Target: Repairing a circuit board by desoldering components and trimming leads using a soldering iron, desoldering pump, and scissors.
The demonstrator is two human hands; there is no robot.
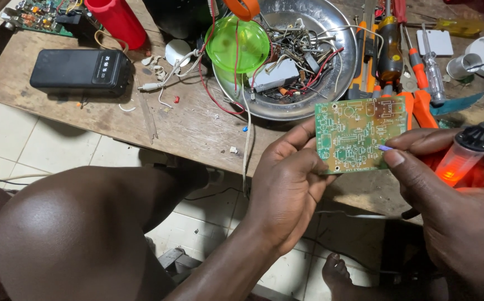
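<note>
You hold the board in the air, just off the table's near edge, in front of the steel bowl of wires and parts. Your left hand pinches its left edge, fingers closed around it. Your right hand presses a small pale part against the board's right edge between thumb and forefinger, while a glowing orange tool rests in the same hand. That tool sits close to your fingers; a slip could burn you or drop the part.
</note>
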